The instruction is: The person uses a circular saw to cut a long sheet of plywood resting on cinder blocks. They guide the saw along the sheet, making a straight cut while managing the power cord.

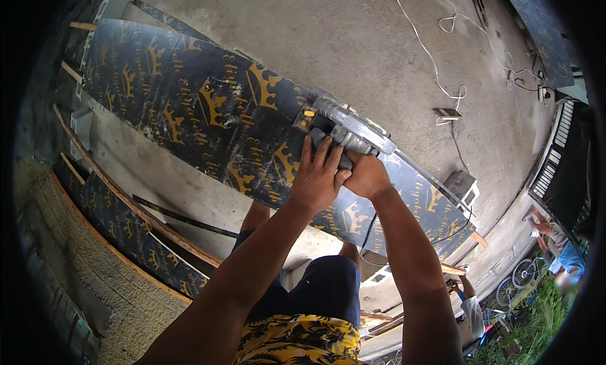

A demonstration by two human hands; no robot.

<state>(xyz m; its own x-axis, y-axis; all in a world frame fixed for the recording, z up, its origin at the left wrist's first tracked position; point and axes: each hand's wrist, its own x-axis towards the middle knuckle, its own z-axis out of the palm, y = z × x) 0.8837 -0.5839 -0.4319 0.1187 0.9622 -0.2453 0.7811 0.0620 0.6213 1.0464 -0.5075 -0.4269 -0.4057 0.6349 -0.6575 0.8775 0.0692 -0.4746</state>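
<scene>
A circular saw (pixel 355 126) with a grey metal guard lies along the far edge of a long dark board (pixel 202 112) printed with golden crowns and lettering. My right hand (pixel 367 175) is wrapped round the saw's rear handle. My left hand (pixel 319 175) presses on the saw's dark handle and body, its fingers bent over it, right beside the right hand. A yellow part shows at the saw's front left. Pale dust and scuffs mark the board near the saw. A dark cord (pixel 369 229) hangs by my right forearm.
White cable (pixel 420 43) loops over the concrete floor at the upper right, near a grey block (pixel 459 185). Wooden strips (pixel 113 182) and another printed board (pixel 120 220) lie at the left. Two other people and bicycles (pixel 524 273) are at the lower right.
</scene>
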